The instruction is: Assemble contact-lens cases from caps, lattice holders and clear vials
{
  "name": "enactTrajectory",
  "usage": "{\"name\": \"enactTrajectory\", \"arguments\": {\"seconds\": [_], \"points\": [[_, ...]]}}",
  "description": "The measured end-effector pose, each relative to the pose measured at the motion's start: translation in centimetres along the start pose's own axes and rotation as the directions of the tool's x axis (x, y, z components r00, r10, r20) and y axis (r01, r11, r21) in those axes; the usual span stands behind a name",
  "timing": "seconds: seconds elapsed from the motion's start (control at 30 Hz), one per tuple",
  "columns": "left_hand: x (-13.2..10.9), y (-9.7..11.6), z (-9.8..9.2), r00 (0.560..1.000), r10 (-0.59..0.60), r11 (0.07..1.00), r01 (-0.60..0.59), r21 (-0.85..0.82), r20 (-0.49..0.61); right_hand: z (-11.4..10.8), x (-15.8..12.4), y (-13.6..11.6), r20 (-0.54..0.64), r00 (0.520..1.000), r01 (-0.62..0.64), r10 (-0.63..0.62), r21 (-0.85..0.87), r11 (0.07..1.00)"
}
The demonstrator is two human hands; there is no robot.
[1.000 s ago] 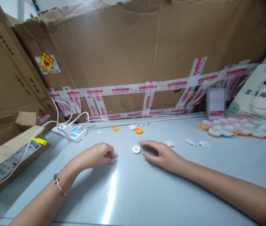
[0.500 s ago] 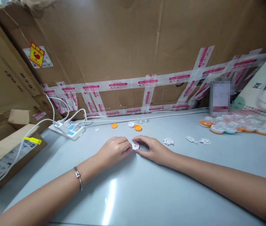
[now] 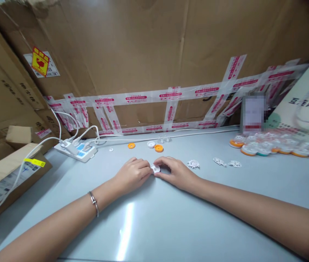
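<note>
Right hand [image 3: 176, 173], pinching the white disc [image 3: 156, 168], and left hand [image 3: 134, 174], its grip hidden, meet at opposite rims, toward the back edge of the counter [image 3: 187, 222].

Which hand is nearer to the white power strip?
Left. The left hand is at the white disc, right of the power strip and closer to the camera; the right hand is farther right, on the disc's other side.

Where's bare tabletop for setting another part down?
Bare: table between left forearm and right forearm; between left forearm and open box; between right forearm and flat white pieces. Crowded: white disc between left hand and right hand; orange rings behind; clear-topped cluster far right.
</note>
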State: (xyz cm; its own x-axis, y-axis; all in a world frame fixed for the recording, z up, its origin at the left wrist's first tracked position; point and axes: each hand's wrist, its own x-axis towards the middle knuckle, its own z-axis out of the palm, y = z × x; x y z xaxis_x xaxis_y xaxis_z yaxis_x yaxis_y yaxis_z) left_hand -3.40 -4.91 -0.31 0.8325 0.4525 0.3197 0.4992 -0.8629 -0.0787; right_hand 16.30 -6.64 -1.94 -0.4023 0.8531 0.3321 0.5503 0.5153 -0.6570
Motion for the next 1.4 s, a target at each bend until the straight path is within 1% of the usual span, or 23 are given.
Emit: {"name": "enactTrajectory", "arguments": {"seconds": [0.17, 0.27, 0.33, 0.4, 0.43, 0.47, 0.53, 0.6, 0.67, 0.7, 0.73, 0.8, 0.9, 0.97, 1.07, 1.1, 1.13, 1.17, 1.2, 1.27, 1.3, 1.33, 1.4], "points": [[-0.1, 0.5, -0.3, 0.999, -0.036, 0.997, 0.037, -0.065, 0.016, -0.1, -0.2, -0.1, -0.003, 1.000, -0.005, 0.005, -0.008, 1.000], [0.1, 0.5, -0.7, 0.994, -0.088, 0.977, 0.097, -0.189, 0.057, -0.1, -0.2, -0.1, 0.002, 1.000, -0.007, 0.007, -0.001, 1.000], [0.2, 0.0, -1.5, 0.989, -0.137, 0.930, 0.150, -0.336, 0.063, -0.1, -0.3, -0.2, 0.006, 1.000, -0.007, 0.007, 0.004, 1.000], [0.2, -0.8, -2.7, 0.978, -0.197, 0.871, 0.206, -0.446, 0.068, -0.1, -0.3, -0.2, 0.007, 1.000, -0.008, 0.008, 0.009, 1.000], [0.0, -1.3, -3.5, 0.971, -0.220, 0.854, 0.236, -0.463, 0.090, -0.1, -0.4, -0.2, 0.005, 1.000, -0.009, 0.009, 0.009, 1.000], [-0.2, -1.8, -4.2, 0.964, -0.225, 0.850, 0.267, -0.454, 0.144, -0.2, -0.4, -0.3, 0.003, 1.000, -0.010, 0.010, 0.009, 1.000], [-0.7, -2.6, -5.5, 0.927, -0.190, 0.850, 0.320, -0.418, 0.325, -0.2, -0.4, -0.3, -0.004, 1.000, -0.012, 0.012, 0.009, 1.000], [-1.1, -2.9, -6.2, 0.864, -0.221, 0.837, 0.407, -0.367, 0.453, -0.4, -0.5, -0.4, -0.029, 0.999, -0.018, 0.018, 0.016, 1.000], [-1.4, -2.8, -6.1, 0.806, -0.284, 0.813, 0.489, -0.315, 0.519, -0.5, -0.6, -0.5, -0.075, 0.997, -0.014, 0.017, 0.034, 0.999], [-1.5, -2.6, -5.8, 0.787, -0.302, 0.804, 0.514, -0.300, 0.538, -0.6, -0.7, -0.6, -0.100, 0.995, -0.002, 0.007, 0.046, 0.999], [-1.5, -2.5, -5.6, 0.779, -0.303, 0.801, 0.521, -0.296, 0.550, -0.6, -0.8, -0.6, -0.123, 0.992, 0.016, -0.008, 0.060, 0.998], [-1.5, -2.1, -5.1, 0.789, -0.266, 0.810, 0.494, -0.315, 0.553, -0.7, -0.9, -0.7, -0.161, 0.986, 0.055, -0.040, 0.088, 0.995], [-1.4, -1.8, -5.0, 0.821, -0.221, 0.839, 0.435, -0.326, 0.526, -0.9, -1.1, -0.7, -0.210, 0.976, 0.077, -0.050, 0.123, 0.989], [-1.4, -1.5, -5.2, 0.828, -0.231, 0.867, 0.414, -0.279, 0.511, -1.0, -1.1, -0.7, -0.244, 0.969, 0.080, -0.046, 0.132, 0.988], [-1.3, -0.8, -5.0, 0.828, -0.315, 0.917, 0.391, -0.076, 0.464, -1.1, -1.1, -0.7, -0.280, 0.959, 0.089, -0.046, 0.146, 0.985], [-1.3, -0.5, -4.8, 0.833, -0.343, 0.922, 0.387, -0.014, 0.434, -1.1, -1.1, -0.7, -0.286, 0.957, 0.090, -0.043, 0.152, 0.984], [-1.3, -0.1, -4.5, 0.845, -0.359, 0.922, 0.387, 0.011, 0.397, -1.1, -1.1, -0.8, -0.285, 0.958, 0.088, -0.040, 0.155, 0.984], [-1.2, 0.2, -4.2, 0.863, -0.362, 0.920, 0.391, -0.011, 0.353, -1.1, -1.1, -0.9, -0.280, 0.959, 0.084, -0.038, 0.156, 0.984], [-1.1, 0.6, -3.9, 0.883, -0.361, 0.913, 0.399, -0.078, 0.300, -1.0, -1.0, -1.0, -0.269, 0.962, 0.079, -0.035, 0.155, 0.985], [-0.8, 1.4, -3.3, 0.911, -0.383, 0.864, 0.413, -0.288, 0.155, -0.8, -1.0, -1.3, -0.234, 0.972, 0.066, -0.026, 0.166, 0.984], [-0.6, 1.9, -3.1, 0.907, -0.414, 0.821, 0.410, -0.397, 0.079, -0.6, -1.0, -1.5, -0.212, 0.977, 0.054, -0.013, 0.185, 0.981], [-0.5, 2.4, -3.0, 0.893, -0.450, 0.774, 0.398, -0.492, 0.014, -0.5, -1.0, -1.8, -0.186, 0.983, 0.038, 0.002, 0.214, 0.976], [-0.2, 3.3, -2.8, 0.859, -0.508, 0.686, 0.360, -0.633, -0.062, -0.1, -1.1, -2.3, -0.137, 0.990, 0.001, 0.040, 0.287, 0.958]]}}
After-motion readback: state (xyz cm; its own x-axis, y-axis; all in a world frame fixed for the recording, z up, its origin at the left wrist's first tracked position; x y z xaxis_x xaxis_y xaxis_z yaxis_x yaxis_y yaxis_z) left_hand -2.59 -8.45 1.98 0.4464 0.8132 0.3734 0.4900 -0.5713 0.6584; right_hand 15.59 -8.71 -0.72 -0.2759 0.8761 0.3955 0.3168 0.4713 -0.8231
